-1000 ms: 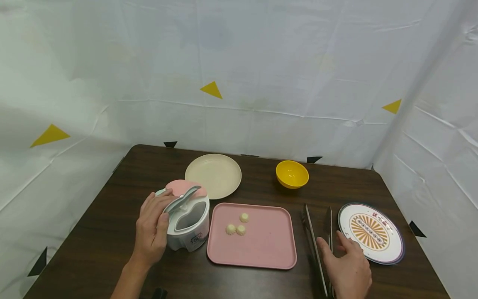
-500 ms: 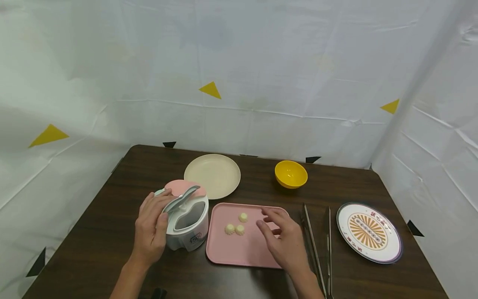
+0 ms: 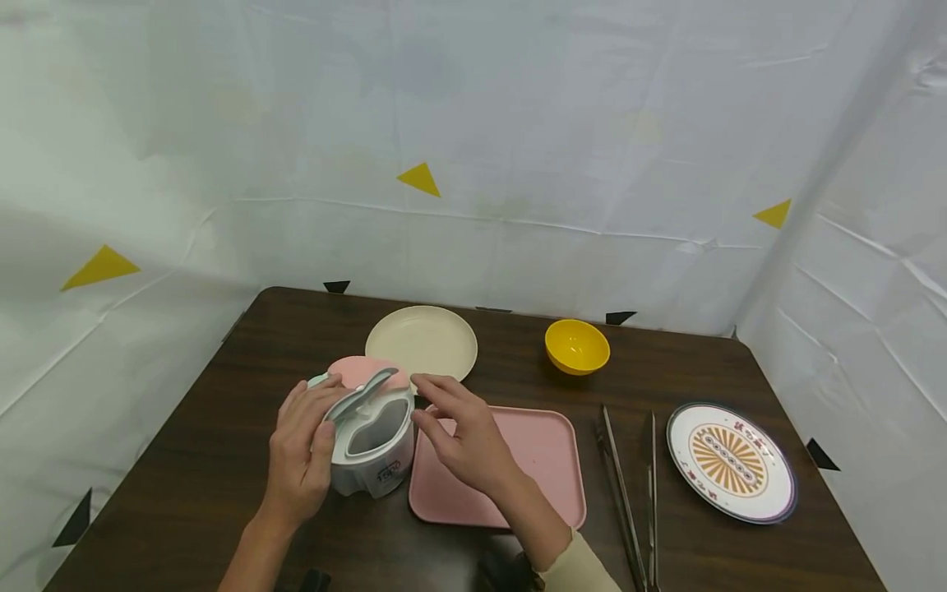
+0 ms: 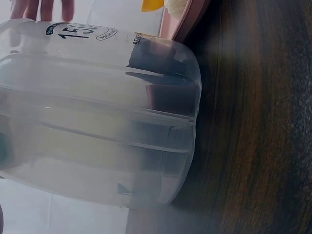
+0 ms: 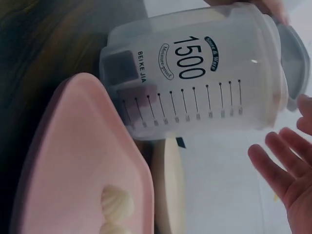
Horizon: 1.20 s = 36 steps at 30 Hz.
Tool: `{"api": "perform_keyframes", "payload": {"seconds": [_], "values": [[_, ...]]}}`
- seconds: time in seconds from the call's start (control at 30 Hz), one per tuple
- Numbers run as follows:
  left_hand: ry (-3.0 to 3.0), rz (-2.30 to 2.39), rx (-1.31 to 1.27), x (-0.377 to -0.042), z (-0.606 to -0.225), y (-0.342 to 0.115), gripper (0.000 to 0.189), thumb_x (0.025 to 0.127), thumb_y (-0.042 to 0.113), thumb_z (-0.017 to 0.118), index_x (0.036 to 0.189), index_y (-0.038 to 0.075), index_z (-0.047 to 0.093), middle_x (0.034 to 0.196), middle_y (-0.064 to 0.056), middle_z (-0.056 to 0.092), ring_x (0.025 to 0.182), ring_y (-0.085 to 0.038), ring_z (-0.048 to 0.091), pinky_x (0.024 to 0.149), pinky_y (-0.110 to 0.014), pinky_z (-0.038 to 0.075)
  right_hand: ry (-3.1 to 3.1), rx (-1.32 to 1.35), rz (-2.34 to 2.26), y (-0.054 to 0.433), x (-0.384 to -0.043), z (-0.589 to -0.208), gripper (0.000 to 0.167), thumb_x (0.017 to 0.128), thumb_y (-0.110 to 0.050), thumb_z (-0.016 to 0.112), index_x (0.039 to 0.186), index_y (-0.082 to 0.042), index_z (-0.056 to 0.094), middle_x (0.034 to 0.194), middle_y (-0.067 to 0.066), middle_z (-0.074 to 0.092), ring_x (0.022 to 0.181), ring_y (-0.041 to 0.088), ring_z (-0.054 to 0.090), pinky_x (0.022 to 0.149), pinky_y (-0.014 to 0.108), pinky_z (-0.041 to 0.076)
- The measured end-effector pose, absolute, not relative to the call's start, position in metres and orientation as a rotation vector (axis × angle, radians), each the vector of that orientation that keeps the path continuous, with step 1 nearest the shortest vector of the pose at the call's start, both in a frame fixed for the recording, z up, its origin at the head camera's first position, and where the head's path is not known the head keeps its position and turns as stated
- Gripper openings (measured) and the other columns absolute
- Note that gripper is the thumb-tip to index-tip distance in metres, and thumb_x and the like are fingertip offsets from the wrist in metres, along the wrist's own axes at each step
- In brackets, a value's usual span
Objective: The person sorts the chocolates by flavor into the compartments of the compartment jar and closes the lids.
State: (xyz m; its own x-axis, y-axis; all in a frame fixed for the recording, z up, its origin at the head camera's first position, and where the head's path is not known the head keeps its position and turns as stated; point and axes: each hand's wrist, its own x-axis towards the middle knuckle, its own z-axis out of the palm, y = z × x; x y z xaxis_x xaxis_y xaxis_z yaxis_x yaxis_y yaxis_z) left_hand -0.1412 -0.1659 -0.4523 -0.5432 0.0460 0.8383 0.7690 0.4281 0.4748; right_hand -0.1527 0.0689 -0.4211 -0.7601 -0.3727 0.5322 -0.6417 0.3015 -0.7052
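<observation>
A clear storage container (image 3: 373,473) marked 1500 stands at the left of the table. Its grey lid flap (image 3: 360,396) is tilted up, and the opening below shows. My left hand (image 3: 299,448) holds the flap at the lid's left side. My right hand (image 3: 466,440), its fingers extended and holding nothing, hovers over the pink tray (image 3: 543,460), fingertips close to the container's right rim. Small cream ridged buns (image 5: 117,204) lie on that tray; in the head view the right hand hides them.
Behind the container lies a cream plate (image 3: 423,341), with a yellow bowl (image 3: 577,347) farther right. Long metal tongs (image 3: 623,493) lie right of the tray, beside a patterned white plate (image 3: 732,462). White sheeting (image 3: 503,123) hangs behind the table.
My right hand has moved left from beside the tongs, across the tray, to the container. My left hand stays at the lid flap.
</observation>
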Motion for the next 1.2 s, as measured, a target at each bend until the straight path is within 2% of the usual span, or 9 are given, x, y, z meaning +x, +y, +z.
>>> {"api": "perform_keyframes", "payload": {"seconds": [0.23, 0.43, 0.6, 0.77, 1.0, 1.2], "values": [[-1.911, -1.162, -0.678, -0.141, -0.451, -0.164, 0.03, 0.092, 0.005, 0.046, 0.11, 0.001, 0.069, 0.109, -0.018, 0.068, 0.118, -0.038, 0.057, 0.108, -0.06, 0.022, -2.248, 1.067, 1.269, 0.054, -0.163, -0.415, 0.049, 0.095, -0.009, 0.063, 0.142, -0.006, 0.051, 0.141, 0.003, 0.052, 0.095, 0.01, 0.061, 0.079, 0.023, 0.052], [-1.91, -1.164, -0.676, -0.14, -0.452, -0.165, 0.029, 0.093, 0.006, 0.046, 0.11, 0.001, 0.069, 0.109, -0.018, 0.068, 0.118, -0.039, 0.057, 0.107, -0.062, 0.022, -2.267, 1.097, 1.196, 0.05, -0.166, -0.412, 0.054, 0.093, -0.007, 0.064, 0.145, -0.009, 0.048, 0.142, 0.002, 0.05, 0.097, 0.015, 0.059, 0.077, 0.017, 0.048], [-1.911, -1.156, -0.689, -0.14, -0.452, -0.165, 0.03, 0.094, 0.011, 0.047, 0.11, 0.005, 0.07, 0.11, -0.015, 0.068, 0.118, -0.039, 0.056, 0.109, -0.06, 0.02, -2.291, 1.091, 1.204, 0.051, -0.165, -0.413, 0.055, 0.093, -0.009, 0.066, 0.145, -0.013, 0.049, 0.138, 0.0, 0.051, 0.095, 0.017, 0.06, 0.075, 0.017, 0.048], [-1.903, -1.158, -0.722, -0.141, -0.452, -0.166, 0.03, 0.094, 0.017, 0.048, 0.111, 0.006, 0.071, 0.112, -0.015, 0.068, 0.12, -0.039, 0.054, 0.11, -0.06, 0.018, -2.239, 1.117, 1.207, 0.054, -0.167, -0.414, 0.05, 0.092, -0.009, 0.068, 0.14, -0.009, 0.055, 0.133, 0.002, 0.055, 0.097, 0.014, 0.062, 0.073, 0.017, 0.049], [-1.906, -1.169, -0.748, -0.141, -0.453, -0.167, 0.031, 0.092, 0.023, 0.051, 0.108, 0.007, 0.072, 0.112, -0.015, 0.067, 0.122, -0.039, 0.053, 0.108, -0.063, 0.017, -2.199, 1.109, 1.304, 0.057, -0.167, -0.415, 0.04, 0.092, -0.009, 0.068, 0.131, -0.005, 0.062, 0.128, 0.003, 0.06, 0.09, 0.006, 0.063, 0.074, 0.023, 0.053], [-1.911, -1.167, -0.746, -0.141, -0.454, -0.169, 0.031, 0.096, 0.024, 0.048, 0.106, 0.008, 0.073, 0.112, -0.016, 0.066, 0.123, -0.04, 0.052, 0.109, -0.062, 0.016, -2.196, 1.077, 1.338, 0.059, -0.163, -0.416, 0.033, 0.094, -0.014, 0.066, 0.126, -0.005, 0.066, 0.128, 0.006, 0.062, 0.106, 0.013, 0.064, 0.082, 0.021, 0.051]]}}
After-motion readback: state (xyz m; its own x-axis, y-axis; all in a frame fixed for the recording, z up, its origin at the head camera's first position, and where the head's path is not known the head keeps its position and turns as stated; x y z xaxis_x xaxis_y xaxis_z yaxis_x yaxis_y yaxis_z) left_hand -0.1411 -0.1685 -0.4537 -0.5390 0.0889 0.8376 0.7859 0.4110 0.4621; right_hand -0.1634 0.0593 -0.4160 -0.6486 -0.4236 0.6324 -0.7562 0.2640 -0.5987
